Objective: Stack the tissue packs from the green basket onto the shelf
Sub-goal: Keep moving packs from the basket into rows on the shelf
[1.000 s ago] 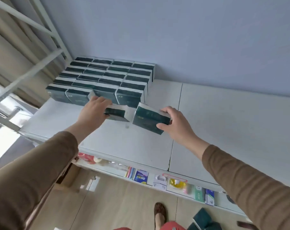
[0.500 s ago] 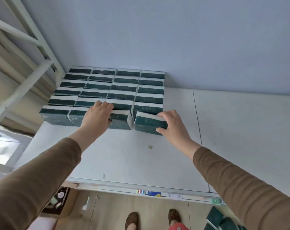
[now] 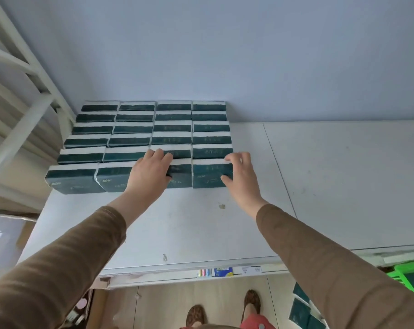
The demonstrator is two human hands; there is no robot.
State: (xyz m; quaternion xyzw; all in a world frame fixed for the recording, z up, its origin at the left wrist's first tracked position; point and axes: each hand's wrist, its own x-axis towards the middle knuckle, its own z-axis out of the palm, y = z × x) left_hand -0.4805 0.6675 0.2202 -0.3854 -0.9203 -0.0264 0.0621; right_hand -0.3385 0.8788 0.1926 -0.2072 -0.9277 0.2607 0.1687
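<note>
Dark green tissue packs with white tops point(image 3: 134, 128) stand in tight rows at the back left of the white shelf top point(image 3: 201, 229). My left hand point(image 3: 149, 176) grips the third pack of the front row point(image 3: 181, 178), fingers over its top and thumb on its front face. My right hand point(image 3: 242, 184) holds the right end of the fourth pack point(image 3: 208, 174), fingers on its top corner and thumb on the front. Both packs sit on the shelf, in line with the front row. The green basket point(image 3: 405, 273) shows at the lower right edge.
A grey-blue wall stands right behind the rows. White slanted frame bars point(image 3: 23, 119) rise at the left. More dark green packs point(image 3: 300, 307) lie low on the right. A lower shelf edge with small goods point(image 3: 222, 271) and my feet on the wooden floor are below.
Both hands have moved forward from mid-air, carrying the two packs to the shelf. The packs now stand against the rows as the right end of a new front row.
</note>
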